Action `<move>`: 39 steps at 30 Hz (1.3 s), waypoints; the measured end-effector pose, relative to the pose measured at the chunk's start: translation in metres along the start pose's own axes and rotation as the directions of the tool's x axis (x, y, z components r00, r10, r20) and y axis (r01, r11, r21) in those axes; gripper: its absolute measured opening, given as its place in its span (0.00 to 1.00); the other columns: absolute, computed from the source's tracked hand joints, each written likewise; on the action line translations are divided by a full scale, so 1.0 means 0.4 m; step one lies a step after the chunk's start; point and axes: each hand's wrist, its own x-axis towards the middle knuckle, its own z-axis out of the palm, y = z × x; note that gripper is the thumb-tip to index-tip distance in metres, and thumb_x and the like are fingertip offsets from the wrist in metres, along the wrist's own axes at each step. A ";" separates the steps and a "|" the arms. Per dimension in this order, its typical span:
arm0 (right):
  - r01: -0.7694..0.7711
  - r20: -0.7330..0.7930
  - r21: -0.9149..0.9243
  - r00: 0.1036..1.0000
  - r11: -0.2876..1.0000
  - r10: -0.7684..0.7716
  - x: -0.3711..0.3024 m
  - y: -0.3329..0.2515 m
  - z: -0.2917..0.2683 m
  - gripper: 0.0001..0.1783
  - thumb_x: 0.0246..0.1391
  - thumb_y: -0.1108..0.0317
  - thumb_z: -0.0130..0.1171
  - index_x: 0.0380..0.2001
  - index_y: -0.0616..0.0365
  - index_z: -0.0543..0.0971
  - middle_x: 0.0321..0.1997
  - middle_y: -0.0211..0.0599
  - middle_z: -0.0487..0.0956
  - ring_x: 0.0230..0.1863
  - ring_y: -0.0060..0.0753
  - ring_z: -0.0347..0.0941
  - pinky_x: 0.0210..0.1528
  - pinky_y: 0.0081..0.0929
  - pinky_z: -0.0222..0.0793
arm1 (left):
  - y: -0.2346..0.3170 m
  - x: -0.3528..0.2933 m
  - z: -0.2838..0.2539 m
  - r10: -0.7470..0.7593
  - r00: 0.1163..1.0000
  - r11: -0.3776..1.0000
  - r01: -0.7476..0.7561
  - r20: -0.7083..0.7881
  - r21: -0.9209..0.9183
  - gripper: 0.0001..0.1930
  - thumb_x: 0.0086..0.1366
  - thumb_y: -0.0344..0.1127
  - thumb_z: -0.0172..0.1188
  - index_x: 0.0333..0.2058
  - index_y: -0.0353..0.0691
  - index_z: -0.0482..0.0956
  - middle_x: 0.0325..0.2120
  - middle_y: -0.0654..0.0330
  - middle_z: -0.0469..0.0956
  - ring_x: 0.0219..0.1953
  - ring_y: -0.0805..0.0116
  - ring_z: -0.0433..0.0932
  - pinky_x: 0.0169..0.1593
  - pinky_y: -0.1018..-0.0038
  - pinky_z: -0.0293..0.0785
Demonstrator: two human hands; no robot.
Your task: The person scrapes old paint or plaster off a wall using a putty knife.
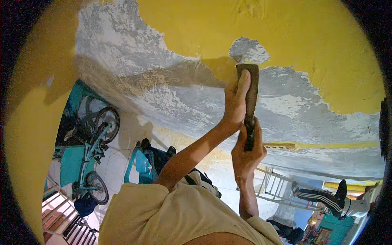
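My right hand is wrapped around the handle of a dark, worn scraper. Higher up, my left hand grips the same tool, its thumb pressed flat along the broad blade and its other fingers mostly hidden behind. The blade's wide end points up against the wall, just below a small bare patch in the yellow paint. Around it the paint is stripped in ragged areas, leaving grey and white plaster exposed.
A teal bicycle stands to the left. Below me, a blue plastic chair has dark things by it. At right are a metal ladder and another person in striped dark trousers. A yellow ledge runs along the wall.
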 end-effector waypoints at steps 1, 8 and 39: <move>0.001 0.038 -0.039 0.999 0.999 0.000 -0.010 0.007 -0.009 0.19 0.52 0.74 0.56 0.49 0.62 0.71 0.36 0.49 0.79 0.38 0.40 0.79 0.33 0.27 0.73 | -0.015 -0.006 -0.008 -0.030 0.999 0.999 0.030 -0.023 -0.029 0.25 0.62 0.59 0.48 0.18 0.44 0.66 0.08 0.68 0.61 0.09 0.78 0.59 0.15 0.80 0.56; 0.063 0.002 0.028 0.998 0.998 -0.063 0.021 -0.021 -0.021 0.19 0.51 0.75 0.55 0.48 0.64 0.71 0.36 0.52 0.79 0.37 0.42 0.79 0.34 0.31 0.73 | -0.008 0.014 0.017 0.046 0.999 0.995 -0.048 -0.018 -0.091 0.25 0.62 0.60 0.48 0.17 0.47 0.65 0.08 0.71 0.59 0.09 0.78 0.57 0.14 0.80 0.53; 0.066 0.085 0.031 0.994 0.997 -0.069 0.021 -0.017 -0.012 0.15 0.52 0.74 0.56 0.44 0.65 0.73 0.33 0.50 0.79 0.30 0.38 0.80 0.28 0.25 0.71 | 0.034 0.054 -0.006 0.085 0.990 0.960 -0.049 0.116 -0.277 0.22 0.64 0.59 0.45 0.22 0.47 0.64 0.12 0.70 0.61 0.11 0.80 0.60 0.14 0.80 0.55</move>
